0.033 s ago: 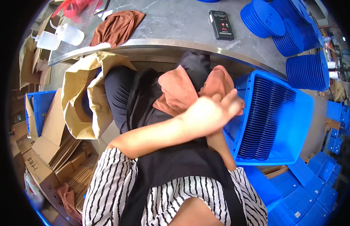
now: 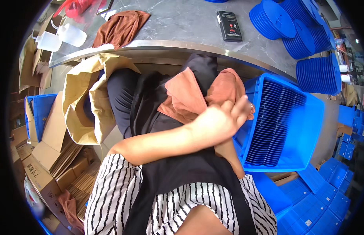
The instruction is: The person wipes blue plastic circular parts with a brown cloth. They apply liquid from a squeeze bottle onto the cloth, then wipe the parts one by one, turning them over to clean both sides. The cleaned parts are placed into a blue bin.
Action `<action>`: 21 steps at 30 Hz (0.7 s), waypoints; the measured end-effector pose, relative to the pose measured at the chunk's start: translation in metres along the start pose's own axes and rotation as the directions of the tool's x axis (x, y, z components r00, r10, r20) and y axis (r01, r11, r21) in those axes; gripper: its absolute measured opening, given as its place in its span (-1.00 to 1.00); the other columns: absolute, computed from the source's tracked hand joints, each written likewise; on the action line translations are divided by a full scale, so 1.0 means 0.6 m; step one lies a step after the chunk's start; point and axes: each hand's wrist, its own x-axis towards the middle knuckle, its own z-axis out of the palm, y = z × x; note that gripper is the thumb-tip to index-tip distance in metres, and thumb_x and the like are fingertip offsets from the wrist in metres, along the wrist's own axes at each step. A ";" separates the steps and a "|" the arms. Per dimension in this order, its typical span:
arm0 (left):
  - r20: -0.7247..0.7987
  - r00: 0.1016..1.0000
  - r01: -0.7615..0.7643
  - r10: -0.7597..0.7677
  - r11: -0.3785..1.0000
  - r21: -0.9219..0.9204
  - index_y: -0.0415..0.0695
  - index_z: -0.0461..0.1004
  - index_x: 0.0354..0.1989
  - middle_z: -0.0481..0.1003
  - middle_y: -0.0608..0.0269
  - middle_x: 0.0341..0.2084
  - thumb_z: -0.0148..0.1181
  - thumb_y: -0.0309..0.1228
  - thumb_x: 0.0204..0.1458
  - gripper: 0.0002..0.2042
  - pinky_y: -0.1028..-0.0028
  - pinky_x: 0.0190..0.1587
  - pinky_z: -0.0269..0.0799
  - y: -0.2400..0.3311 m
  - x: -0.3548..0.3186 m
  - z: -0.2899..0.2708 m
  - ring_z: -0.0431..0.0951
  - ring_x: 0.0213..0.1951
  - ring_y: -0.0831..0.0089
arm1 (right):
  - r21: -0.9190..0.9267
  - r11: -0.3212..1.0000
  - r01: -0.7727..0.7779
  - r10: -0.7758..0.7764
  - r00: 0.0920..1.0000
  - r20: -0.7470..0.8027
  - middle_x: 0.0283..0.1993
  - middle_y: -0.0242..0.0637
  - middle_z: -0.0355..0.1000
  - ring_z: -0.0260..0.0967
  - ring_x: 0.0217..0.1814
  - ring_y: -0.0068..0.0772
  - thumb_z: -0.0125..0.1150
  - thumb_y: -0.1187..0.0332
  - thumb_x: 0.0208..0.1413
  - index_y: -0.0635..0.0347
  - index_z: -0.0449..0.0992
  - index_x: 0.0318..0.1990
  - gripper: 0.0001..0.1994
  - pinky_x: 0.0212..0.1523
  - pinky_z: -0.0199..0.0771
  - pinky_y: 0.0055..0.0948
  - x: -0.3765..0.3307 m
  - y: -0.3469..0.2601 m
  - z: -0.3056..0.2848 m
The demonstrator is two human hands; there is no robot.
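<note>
Left hand (image 2: 217,123) crosses the body toward the right, fingers curled, lying over the orange-brown cloth (image 2: 186,98); whether it actually grips a fold cannot be told from this view. Right hand mostly hidden beneath the left forearm; only its forearm (image 2: 229,156) shows, so its state is unclear. Cloth is bunched in the lap, directly under and ahead of the left hand, spreading to both sides of the knuckles. Just right of that hand: blue crate (image 2: 311,129) packed with upright blue discs (image 2: 272,125). Well ahead, on the grey tabletop (image 2: 182,23): black handheld meter (image 2: 229,26), a second brown cloth (image 2: 121,27).

Judgement: best handled by pinching one clean fold firmly, keeping loose cloth clear of the crate rim.
</note>
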 end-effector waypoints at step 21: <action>0.043 0.999 0.040 -0.010 0.633 -0.773 -0.22 0.39 0.03 0.29 -0.05 0.18 0.26 -0.37 -0.02 -0.58 0.27 -0.06 0.51 0.070 -0.045 -0.118 0.45 0.06 0.07 | 0.565 0.795 -0.220 0.142 0.974 0.179 0.06 -0.17 0.33 0.31 0.10 -0.22 0.41 0.43 -0.15 0.26 0.34 0.02 -0.47 0.11 0.33 -0.35 0.077 -0.084 -0.034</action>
